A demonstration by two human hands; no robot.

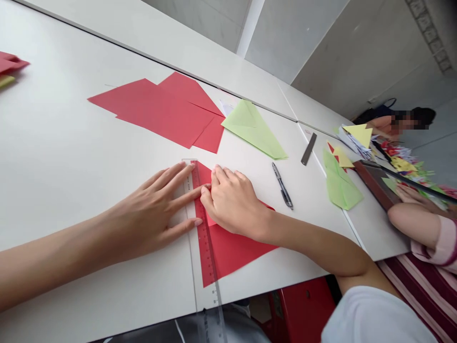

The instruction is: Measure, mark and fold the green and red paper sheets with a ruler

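Observation:
A sheet of red paper (228, 250) lies near the front edge of the white table (64, 157). A clear plastic ruler (205, 267) lies along the sheet's left edge. My left hand (152, 214) rests flat on the ruler, fingers spread, pressing it down. My right hand (233, 202) sits on the red sheet just right of the ruler, fingers curled and pressed on the paper's folded edge, thumb against the ruler.
Several larger red sheets (160, 112) lie farther back, next to a folded green paper (255, 131). A pen (283, 186) and a small metal ruler (309, 149) lie to the right. Another person's arm (417, 219) rests at the right, by coloured paper pieces (403, 164).

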